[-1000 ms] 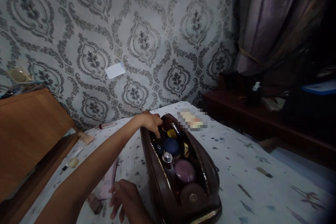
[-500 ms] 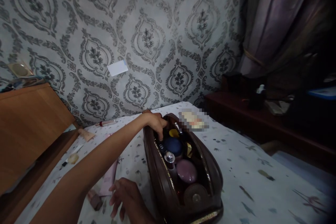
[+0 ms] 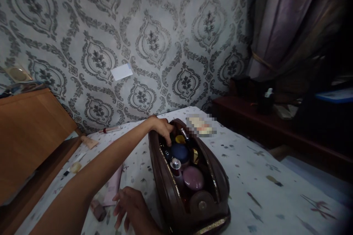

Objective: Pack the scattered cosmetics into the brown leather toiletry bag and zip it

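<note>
A brown leather cosmetic bag point(image 3: 165, 187) stands unzipped on the bed. My left hand point(image 3: 163, 129) reaches over its left rim at the far end, fingers bent down inside; their tips are hidden, and I cannot make out what they hold. Close to those fingers lie a round dark blue case point(image 3: 179, 152) and a yellow item point(image 3: 180, 139). Nearer me in the bag are a silver-capped bottle point(image 3: 175, 164), a gold piece point(image 3: 195, 156) and a pink oval case point(image 3: 193, 178). Left of the bag, my right hand point(image 3: 134, 207) is open, fingers loosely apart, holding nothing.
On the patterned sheet point(image 3: 248, 176) left of the bag lie a pink tube point(image 3: 113, 187), a small dark-pink bottle point(image 3: 97, 210), a beige tube point(image 3: 89, 142) and a slim stick point(image 3: 110, 129). A blurred-out item point(image 3: 202, 125) lies beyond the bag. A wooden headboard point(image 3: 33, 128) stands left.
The view has shifted slightly, so the bag sits a little further left. Both hands keep nearly the same place and pose.
</note>
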`<move>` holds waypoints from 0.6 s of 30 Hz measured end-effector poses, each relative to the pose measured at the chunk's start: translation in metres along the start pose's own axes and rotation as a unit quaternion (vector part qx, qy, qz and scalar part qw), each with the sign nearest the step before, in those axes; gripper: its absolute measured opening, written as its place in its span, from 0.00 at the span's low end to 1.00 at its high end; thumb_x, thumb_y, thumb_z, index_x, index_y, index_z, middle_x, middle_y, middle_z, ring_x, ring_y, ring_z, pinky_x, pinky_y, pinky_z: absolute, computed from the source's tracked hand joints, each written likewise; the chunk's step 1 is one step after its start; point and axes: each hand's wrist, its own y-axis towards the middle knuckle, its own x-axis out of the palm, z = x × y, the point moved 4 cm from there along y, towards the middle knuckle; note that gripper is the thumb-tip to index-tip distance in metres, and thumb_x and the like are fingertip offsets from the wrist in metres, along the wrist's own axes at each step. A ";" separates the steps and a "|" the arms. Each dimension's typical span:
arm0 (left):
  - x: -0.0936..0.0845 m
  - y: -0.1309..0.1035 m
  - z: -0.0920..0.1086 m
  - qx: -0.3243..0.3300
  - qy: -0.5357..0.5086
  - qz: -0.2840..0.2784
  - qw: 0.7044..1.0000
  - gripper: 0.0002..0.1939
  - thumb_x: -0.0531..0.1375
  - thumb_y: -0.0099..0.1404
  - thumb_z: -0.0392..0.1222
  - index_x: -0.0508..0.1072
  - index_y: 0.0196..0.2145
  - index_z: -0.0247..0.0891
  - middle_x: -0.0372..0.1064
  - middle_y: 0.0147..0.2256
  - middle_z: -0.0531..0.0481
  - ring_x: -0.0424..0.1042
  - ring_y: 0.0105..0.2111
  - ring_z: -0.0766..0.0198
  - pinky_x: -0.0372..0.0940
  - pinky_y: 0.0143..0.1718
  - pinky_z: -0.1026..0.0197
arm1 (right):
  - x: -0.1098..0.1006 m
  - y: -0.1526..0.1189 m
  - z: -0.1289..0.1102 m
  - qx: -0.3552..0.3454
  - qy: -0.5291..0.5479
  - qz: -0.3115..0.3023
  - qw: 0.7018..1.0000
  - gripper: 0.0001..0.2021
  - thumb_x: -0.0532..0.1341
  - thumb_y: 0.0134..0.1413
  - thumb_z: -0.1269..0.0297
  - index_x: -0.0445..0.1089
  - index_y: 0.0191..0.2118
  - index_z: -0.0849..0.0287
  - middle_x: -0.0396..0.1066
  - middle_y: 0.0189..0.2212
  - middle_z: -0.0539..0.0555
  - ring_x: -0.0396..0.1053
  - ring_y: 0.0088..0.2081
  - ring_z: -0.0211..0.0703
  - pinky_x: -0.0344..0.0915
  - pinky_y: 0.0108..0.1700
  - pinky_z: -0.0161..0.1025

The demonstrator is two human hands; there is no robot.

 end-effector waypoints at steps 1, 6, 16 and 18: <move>-0.001 0.000 0.000 -0.005 0.007 0.004 1.000 0.34 0.71 0.41 0.58 0.75 0.46 0.43 0.76 0.47 0.49 0.72 0.49 0.51 0.67 0.50 0.58 | 0.000 0.000 0.000 0.001 0.001 0.001 1.000 0.41 0.55 0.33 0.20 0.64 0.34 0.59 0.66 0.23 0.47 0.62 0.17 0.31 0.45 0.15 0.30; -0.003 -0.003 0.004 -0.001 0.022 0.010 1.000 0.36 0.71 0.41 0.57 0.75 0.48 0.43 0.76 0.48 0.47 0.73 0.49 0.50 0.67 0.51 0.56 | -0.001 0.000 0.002 -0.002 -0.002 0.001 1.000 0.42 0.54 0.35 0.20 0.64 0.35 0.60 0.66 0.24 0.48 0.61 0.17 0.31 0.45 0.16 0.31; -0.013 -0.025 0.013 0.031 0.046 -0.007 0.998 0.40 0.66 0.50 0.60 0.69 0.56 0.38 0.72 0.54 0.41 0.72 0.50 0.50 0.68 0.48 0.58 | 0.000 -0.004 -0.004 0.003 -0.009 -0.012 1.000 0.41 0.55 0.35 0.21 0.63 0.35 0.59 0.66 0.24 0.47 0.62 0.18 0.31 0.45 0.17 0.31; -0.015 -0.031 0.014 0.025 0.031 0.001 0.999 0.43 0.64 0.51 0.65 0.67 0.57 0.36 0.71 0.55 0.38 0.72 0.50 0.49 0.68 0.48 0.57 | -0.001 -0.004 -0.003 -0.001 -0.010 -0.011 1.000 0.40 0.55 0.38 0.22 0.64 0.35 0.59 0.66 0.24 0.48 0.62 0.18 0.30 0.45 0.17 0.31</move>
